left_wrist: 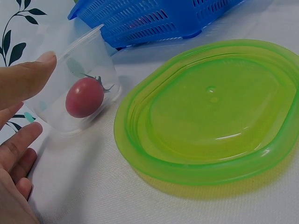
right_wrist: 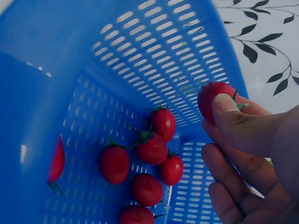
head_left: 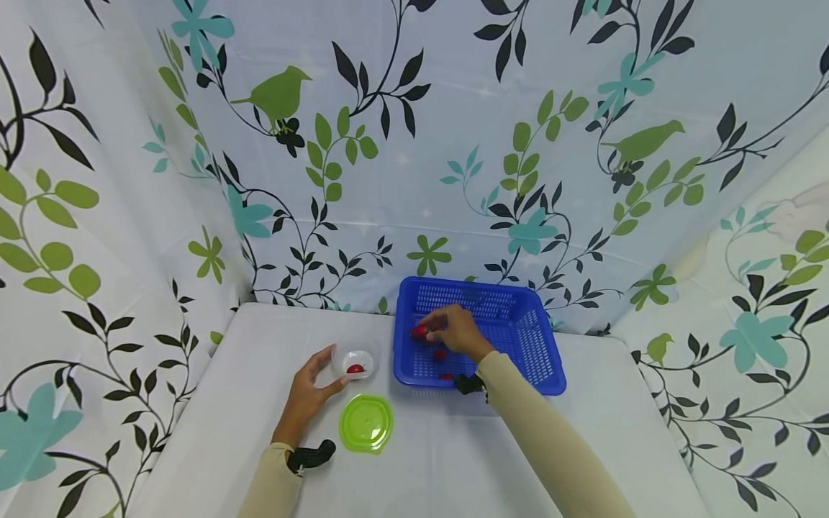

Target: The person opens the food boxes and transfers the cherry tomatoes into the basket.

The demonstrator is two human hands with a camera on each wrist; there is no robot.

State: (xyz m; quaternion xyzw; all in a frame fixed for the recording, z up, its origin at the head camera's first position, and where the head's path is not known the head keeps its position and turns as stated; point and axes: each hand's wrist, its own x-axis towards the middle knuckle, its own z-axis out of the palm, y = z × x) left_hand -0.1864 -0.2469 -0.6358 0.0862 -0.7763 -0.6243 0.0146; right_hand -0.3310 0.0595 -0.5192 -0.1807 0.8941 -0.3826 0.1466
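My left hand (head_left: 311, 392) is at a small clear plastic container (head_left: 364, 360), thumb and index finger spanning its near side while the other fingers lie loosely curled. A single red cherry tomato (left_wrist: 85, 97) with a green stem lies inside it. On the white table beside the container is a green translucent lid (head_left: 365, 423). Over the blue plastic basket (head_left: 479, 288), my right hand (head_left: 458, 332) pinches another cherry tomato (right_wrist: 212, 100) between thumb and fingers. Several more tomatoes (right_wrist: 147, 189) rest on the basket floor below that hand.
The basket stands at the back of the white-covered table (head_left: 414, 460), right of the container. Patterned cloth (head_left: 427, 180) with leaves and birds hangs behind and on both sides. Dark straps (head_left: 314, 455) are on the wrists.
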